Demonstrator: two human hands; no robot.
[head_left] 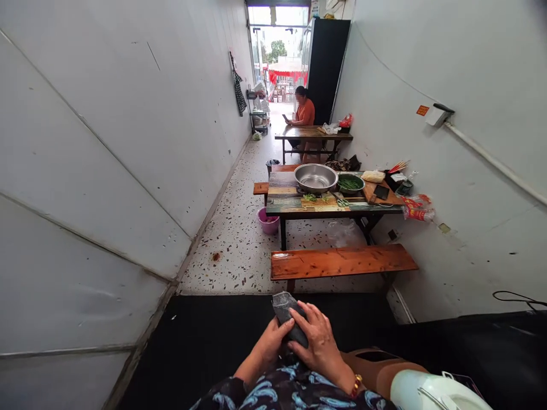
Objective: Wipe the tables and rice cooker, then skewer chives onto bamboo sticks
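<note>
Low in front of my body, my left hand (270, 343) closes around the lower left side of a dark grey, oblong thing (282, 300) with a pale, scuffed top end. Its exact kind I cannot make out. From the right, my right hand (317, 340) lies over the same thing, thumb and fingers curled along its side. Its lower part is hidden by my fingers. A red and gold bracelet (356, 384) circles my right wrist. Beneath my hands are dark patterned clothes (273, 396).
Ahead stands an orange-brown bench (342, 262), then a table (290, 202) bearing a metal basin (316, 177), a bowl of green vegetables (350, 183), scissors (342, 202) and a board (380, 196). A pink bucket (269, 222) is beside it. Farther back sits a person in orange (305, 114).
</note>
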